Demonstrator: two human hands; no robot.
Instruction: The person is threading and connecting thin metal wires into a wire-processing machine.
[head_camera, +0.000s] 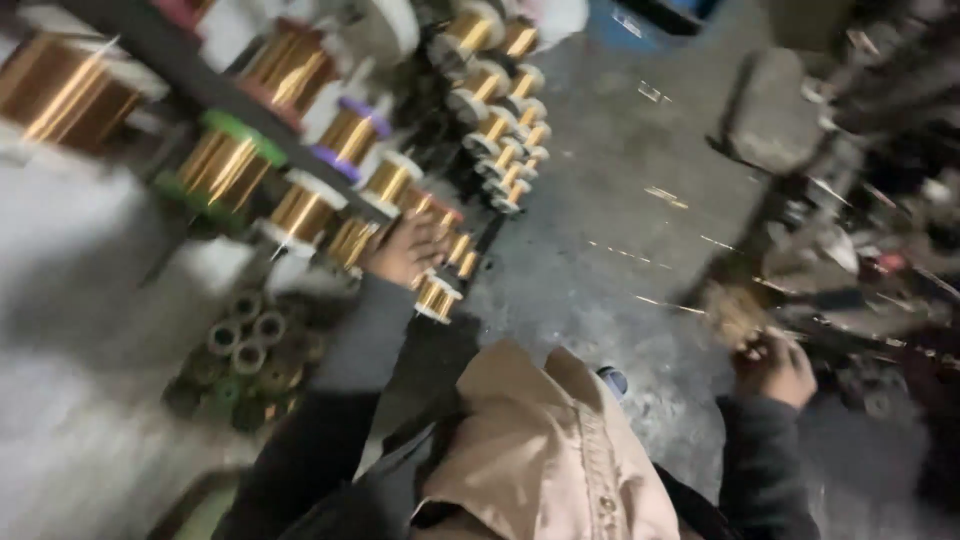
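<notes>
the biggest thing in view is the grey concrete floor (640, 200), rough and dusty, filling the middle out to 1 o'clock, with thin glints of loose copper wire (665, 195) strewn over it. at 10 and 11 o'clock stands a dark rack (190, 75) loaded with spools of copper wire (225, 165), round and shiny, their flanges white, green and purple; a row of smaller ones runs up toward 12. at 8 o'clock lies a heap of empty spool cores (245, 345), dull rings with hollow centres. at 3 o'clock sits a dark, cluttered machine (880, 250), too blurred to make out.

my left hand (405, 248), a little left of centre, reaches into the row of small spools and rests against them; whether my fingers have closed on one i cannot tell through the blur. the nearest small spool (437, 298) sits just below that hand, white-flanged, untouched as far as i can see. my right hand (775, 368), at 4 o'clock, is curled shut around a frizzy tangle of copper wire (735, 312), fine and springy.

as i judge it, the tangle is already gathered in my right, and picking a spool off the row is only just under way.
</notes>
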